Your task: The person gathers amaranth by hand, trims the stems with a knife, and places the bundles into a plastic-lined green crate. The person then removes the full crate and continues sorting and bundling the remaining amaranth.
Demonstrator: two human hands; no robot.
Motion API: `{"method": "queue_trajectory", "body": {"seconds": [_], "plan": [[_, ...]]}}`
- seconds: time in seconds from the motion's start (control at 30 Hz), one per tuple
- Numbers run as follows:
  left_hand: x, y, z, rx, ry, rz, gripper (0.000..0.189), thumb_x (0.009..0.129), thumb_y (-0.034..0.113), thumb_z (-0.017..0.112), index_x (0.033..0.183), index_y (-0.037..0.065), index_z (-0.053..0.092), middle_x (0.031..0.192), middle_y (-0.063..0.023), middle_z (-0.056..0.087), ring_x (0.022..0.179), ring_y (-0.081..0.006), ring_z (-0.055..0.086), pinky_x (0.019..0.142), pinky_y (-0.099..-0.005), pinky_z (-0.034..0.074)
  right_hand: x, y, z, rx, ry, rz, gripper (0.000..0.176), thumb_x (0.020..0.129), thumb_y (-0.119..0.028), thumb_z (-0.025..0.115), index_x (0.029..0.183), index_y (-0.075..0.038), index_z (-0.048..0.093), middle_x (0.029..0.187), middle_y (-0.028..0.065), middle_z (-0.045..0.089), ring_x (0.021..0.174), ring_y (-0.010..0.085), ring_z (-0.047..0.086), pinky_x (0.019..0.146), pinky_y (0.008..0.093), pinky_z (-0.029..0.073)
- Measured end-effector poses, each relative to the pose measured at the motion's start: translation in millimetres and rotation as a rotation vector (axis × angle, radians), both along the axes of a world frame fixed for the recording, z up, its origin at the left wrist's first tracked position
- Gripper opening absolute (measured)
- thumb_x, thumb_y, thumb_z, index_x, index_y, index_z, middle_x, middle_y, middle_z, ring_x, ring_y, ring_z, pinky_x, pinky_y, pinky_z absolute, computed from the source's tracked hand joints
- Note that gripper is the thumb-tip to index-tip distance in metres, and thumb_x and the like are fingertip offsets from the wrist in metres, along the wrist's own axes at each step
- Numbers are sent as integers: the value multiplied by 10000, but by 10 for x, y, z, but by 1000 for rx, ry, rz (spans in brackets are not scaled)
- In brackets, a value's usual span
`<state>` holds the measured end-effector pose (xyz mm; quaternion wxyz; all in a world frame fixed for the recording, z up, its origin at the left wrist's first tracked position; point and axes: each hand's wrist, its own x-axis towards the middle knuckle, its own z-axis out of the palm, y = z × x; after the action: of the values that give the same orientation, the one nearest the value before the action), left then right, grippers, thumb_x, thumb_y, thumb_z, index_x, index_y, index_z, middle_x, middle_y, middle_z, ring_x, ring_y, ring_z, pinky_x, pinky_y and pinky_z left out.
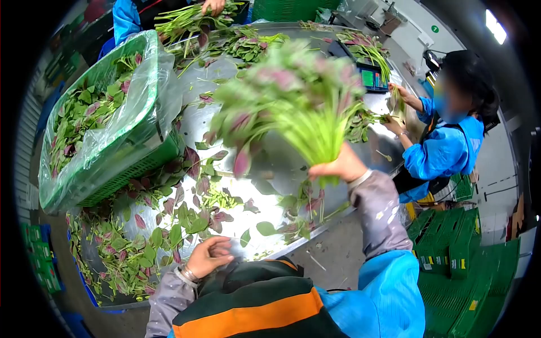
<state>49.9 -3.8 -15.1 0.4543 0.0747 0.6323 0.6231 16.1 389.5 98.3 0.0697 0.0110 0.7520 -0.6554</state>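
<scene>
A large bunch of leafy greens (307,112) with green and purple leaves is gripped by its pale stems in my right hand (341,164), raised over the metal table (265,191). Its leaves are blurred and point up and to the left. My left hand (209,256) is at the table's near edge, holding nothing, with its fingers a little curled and the thumb apart. Loose leaves (191,219) and cut stem pieces (218,197) lie beyond it on the metal.
A green crate (121,135) lined with clear plastic holds greens at left. A scale (372,78) stands at the back right, beside a co-worker (451,135) handling stems. Another person's hand (214,7) touches greens at the back. Green crates (451,242) are stacked at lower right.
</scene>
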Motion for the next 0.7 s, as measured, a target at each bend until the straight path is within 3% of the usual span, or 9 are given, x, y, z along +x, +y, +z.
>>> {"method": "queue_trajectory", "body": {"seconds": [0.07,0.13,0.2,0.27,0.3,0.37,0.57,0.6,0.7], "plan": [[23,-20,-59,-21,-84,151,400,747,-16,671,1115,12,516,1000,-71,574,835,-93,574,765,-220,474,-157,429,0,-92,-117,-40,345,683,-8,713,968,-4,519,763,78,592,610,177,607,570,302,503],[60,-47,-167,-49,-102,225,374,750,-16,668,1096,2,527,967,-63,584,840,-91,573,766,-220,474,-305,780,-324,-139,-172,-59,290,695,1,695,917,-7,509,714,75,579,605,186,604,547,303,497],[135,-32,-227,-99,-117,291,340,757,-17,661,1075,-10,539,931,-54,596,838,-92,574,764,-220,475,-356,1114,-923,-158,-316,-29,232,713,-27,680,889,-5,529,695,84,587,596,188,603,546,303,496],[217,-45,-308,-101,-129,271,331,768,-23,645,1080,-13,534,959,-68,600,870,-117,580,791,-242,475,-284,1508,-1695,-137,-618,-32,179,740,-67,658,876,9,569,728,118,626,634,202,622,569,317,506],[240,-61,-338,-104,-139,256,326,774,-26,637,1083,-14,531,973,-75,602,886,-130,583,805,-253,475,-220,1671,-2012,-4,-712,-14,195,738,-73,669,891,13,582,729,122,632,651,207,629,582,318,511],[243,-63,-309,-102,-184,278,316,769,-21,646,1067,-11,542,949,-60,600,872,-122,577,804,-251,472,-90,1622,-1859,-255,-786,-200,176,741,-63,669,877,24,599,732,119,636,659,209,633,597,311,515],[223,22,-345,-150,-135,323,302,759,6,671,1043,3,568,915,-40,605,829,-98,567,782,-242,469,-59,1510,-1807,-116,-576,-250,227,701,-22,702,893,38,598,797,118,644,673,203,637,609,301,515],[227,49,-323,-154,-127,297,300,760,9,671,1042,2,569,914,-40,606,827,-97,567,778,-241,469,-31,1485,-1804,-43,-519,-284,358,651,-83,760,938,41,585,833,126,648,715,204,637,644,308,506],[190,52,-216,-180,-74,229,296,763,14,668,1042,-1,571,911,-38,609,821,-92,565,764,-239,467,83,1352,-1850,547,-117,-506,452,599,-140,812,939,44,578,829,121,648,725,175,626,656,298,495]]}}
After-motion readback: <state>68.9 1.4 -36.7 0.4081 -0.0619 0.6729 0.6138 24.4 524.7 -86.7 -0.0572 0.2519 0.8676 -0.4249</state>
